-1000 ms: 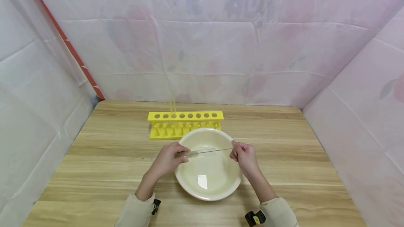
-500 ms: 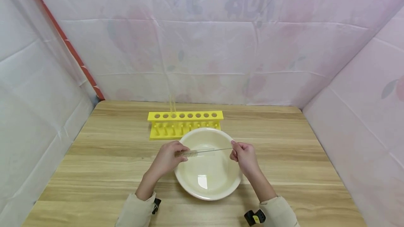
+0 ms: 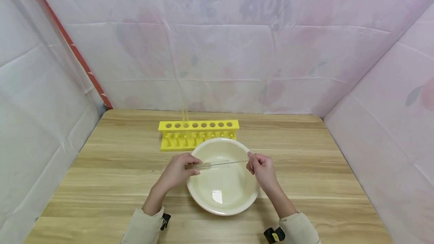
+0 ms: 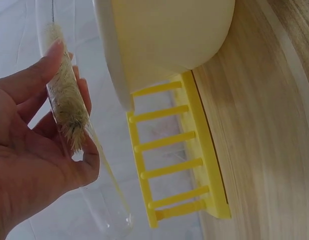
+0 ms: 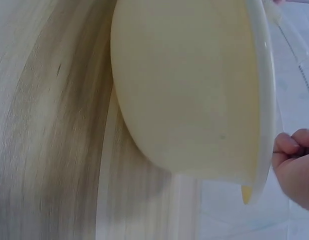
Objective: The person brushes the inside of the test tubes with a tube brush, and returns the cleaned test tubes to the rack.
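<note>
While the left grip is pinching the tube, brush inside, partly over the bowl, the right grip has got the wire pinched, rack just behind on the worktop.

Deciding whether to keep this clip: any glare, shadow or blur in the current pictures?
Head: a bright glare patch inside the basin, the held test tube faint against it; left wrist: brush bristles fairly crisp, small glints at the tube's rounded end; right wrist: hazy and soft, with a shadow on the table beside the basin.
</note>
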Demonstrator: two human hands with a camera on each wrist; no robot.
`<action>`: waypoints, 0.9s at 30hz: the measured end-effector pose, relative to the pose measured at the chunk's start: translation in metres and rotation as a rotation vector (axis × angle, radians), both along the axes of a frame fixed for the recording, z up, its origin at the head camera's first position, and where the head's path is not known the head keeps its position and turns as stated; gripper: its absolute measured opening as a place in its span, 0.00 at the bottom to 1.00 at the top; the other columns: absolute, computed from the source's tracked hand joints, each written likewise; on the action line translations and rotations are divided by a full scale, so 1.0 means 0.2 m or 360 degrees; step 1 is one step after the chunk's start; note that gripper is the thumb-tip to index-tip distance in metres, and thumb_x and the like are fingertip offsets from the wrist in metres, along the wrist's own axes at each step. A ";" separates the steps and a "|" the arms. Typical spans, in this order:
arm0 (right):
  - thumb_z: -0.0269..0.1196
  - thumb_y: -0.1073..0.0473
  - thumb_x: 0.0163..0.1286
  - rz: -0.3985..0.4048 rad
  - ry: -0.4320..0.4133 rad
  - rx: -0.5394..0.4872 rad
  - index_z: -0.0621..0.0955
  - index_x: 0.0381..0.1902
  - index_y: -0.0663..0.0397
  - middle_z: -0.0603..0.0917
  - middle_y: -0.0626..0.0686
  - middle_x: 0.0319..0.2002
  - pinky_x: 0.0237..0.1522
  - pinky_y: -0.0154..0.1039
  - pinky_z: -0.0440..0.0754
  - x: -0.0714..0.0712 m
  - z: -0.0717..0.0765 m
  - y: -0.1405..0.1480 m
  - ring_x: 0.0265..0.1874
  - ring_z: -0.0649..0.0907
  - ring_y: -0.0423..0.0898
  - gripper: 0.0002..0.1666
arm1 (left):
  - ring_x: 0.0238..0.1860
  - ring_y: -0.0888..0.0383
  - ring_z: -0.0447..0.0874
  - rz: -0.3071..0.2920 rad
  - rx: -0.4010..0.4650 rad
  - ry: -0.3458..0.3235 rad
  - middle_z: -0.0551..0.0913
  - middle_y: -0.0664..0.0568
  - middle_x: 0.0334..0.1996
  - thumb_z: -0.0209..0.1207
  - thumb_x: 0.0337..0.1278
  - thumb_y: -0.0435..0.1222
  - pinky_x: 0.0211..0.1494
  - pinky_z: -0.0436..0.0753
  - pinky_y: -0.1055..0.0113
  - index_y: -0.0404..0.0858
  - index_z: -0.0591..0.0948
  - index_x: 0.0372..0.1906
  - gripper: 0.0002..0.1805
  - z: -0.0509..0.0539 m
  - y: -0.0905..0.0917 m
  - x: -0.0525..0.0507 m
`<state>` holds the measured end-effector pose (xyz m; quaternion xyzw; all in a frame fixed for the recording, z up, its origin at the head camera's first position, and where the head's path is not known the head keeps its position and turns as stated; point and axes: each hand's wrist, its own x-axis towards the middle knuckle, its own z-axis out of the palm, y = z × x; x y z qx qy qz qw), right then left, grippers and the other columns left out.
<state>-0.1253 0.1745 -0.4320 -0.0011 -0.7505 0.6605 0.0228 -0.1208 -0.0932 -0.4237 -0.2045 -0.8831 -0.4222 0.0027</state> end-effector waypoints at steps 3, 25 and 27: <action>0.51 0.66 0.69 -0.0048 -0.0140 -0.0107 0.61 0.09 0.63 0.62 0.51 0.08 0.22 0.32 0.64 -0.01 0.01 -0.01 0.11 0.64 0.42 0.27 | 0.36 0.57 0.78 0.0050 -0.0024 0.0035 0.81 0.53 0.33 0.68 0.39 0.27 0.41 0.77 0.62 0.36 0.84 0.36 0.13 0.00 0.01 0.00; 0.51 0.65 0.70 -0.0004 0.0008 -0.0131 0.60 0.10 0.68 0.65 0.52 0.10 0.24 0.32 0.67 0.00 -0.01 0.00 0.13 0.67 0.42 0.27 | 0.34 0.60 0.75 -0.0005 0.0026 -0.0099 0.81 0.54 0.33 0.67 0.42 0.28 0.39 0.76 0.65 0.37 0.84 0.38 0.12 -0.01 -0.01 0.00; 0.51 0.65 0.70 -0.0005 0.0011 -0.0117 0.60 0.10 0.68 0.65 0.52 0.10 0.23 0.32 0.66 0.01 -0.01 0.00 0.13 0.67 0.42 0.27 | 0.34 0.61 0.75 0.0015 0.0022 -0.0093 0.80 0.54 0.33 0.67 0.41 0.28 0.39 0.76 0.65 0.37 0.84 0.37 0.12 -0.01 -0.01 0.01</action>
